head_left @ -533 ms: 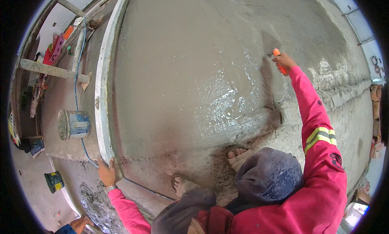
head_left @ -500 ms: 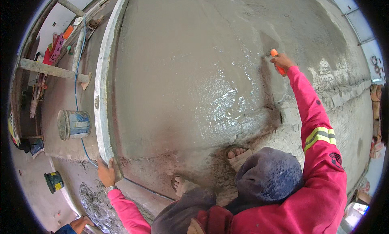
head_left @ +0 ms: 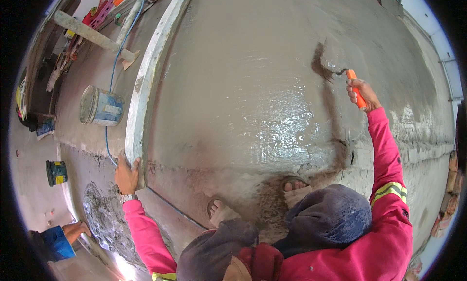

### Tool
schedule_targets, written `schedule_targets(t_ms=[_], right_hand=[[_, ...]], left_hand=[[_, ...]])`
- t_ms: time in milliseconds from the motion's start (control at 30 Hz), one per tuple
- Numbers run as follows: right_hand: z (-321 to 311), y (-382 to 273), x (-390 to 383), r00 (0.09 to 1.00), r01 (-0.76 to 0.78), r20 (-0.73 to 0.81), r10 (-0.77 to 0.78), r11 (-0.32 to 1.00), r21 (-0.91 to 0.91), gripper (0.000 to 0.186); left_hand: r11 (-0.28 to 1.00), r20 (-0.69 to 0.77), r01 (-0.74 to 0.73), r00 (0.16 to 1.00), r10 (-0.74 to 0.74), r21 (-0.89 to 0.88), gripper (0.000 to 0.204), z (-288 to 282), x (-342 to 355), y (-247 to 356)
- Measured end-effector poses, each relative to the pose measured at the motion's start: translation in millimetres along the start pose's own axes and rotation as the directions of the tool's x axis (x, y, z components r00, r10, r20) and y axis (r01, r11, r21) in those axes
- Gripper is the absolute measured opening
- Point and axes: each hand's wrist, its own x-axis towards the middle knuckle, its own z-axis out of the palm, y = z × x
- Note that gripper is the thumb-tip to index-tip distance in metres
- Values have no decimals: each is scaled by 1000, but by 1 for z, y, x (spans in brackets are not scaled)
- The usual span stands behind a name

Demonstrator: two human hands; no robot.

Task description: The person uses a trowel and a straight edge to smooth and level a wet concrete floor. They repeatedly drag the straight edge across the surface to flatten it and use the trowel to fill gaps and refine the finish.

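Gripping 1 trowel (head_left: 350,74) | right hand (head_left: 366,92) | orange handle (head_left: 360,98), dark bent neck (head_left: 341,71)

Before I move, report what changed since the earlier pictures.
The scene swung clockwise in view: the right hand and its orange-handled trowel now show lower and farther right, the round blue-and-white bucket higher. Nothing was taken or let go; the left hand stays at the near end of the long pale bar.

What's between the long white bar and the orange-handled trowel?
Wet-looking gray cement, shiny in places, lies between the long white bar at the left hand and the trowel in the right hand; the head view shows it.
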Motion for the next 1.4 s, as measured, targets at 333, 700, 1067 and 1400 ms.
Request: schedule_targets(t_ms=[333, 700, 1067, 1400], right_hand=[[179, -62, 65, 964, 184, 257, -70, 874, -449, 16], [51, -43, 94, 960, 195, -115, -257, 902, -386, 20], [-69, 34, 96, 933, -34, -352, 75, 992, 122, 11], [-26, 17, 77, 995, 13, -103, 15, 966, 258, 8]], left_hand=[[995, 31, 75, 997, -77, 67, 69, 2, -1, 8], [999, 36, 11, 999, -12, 37, 67, 18, 3, -7], [1000, 39, -3, 999, 3, 9, 60, 1, -1, 4], [999, 64, 36, 997, -37, 19, 63, -1, 3, 4]])
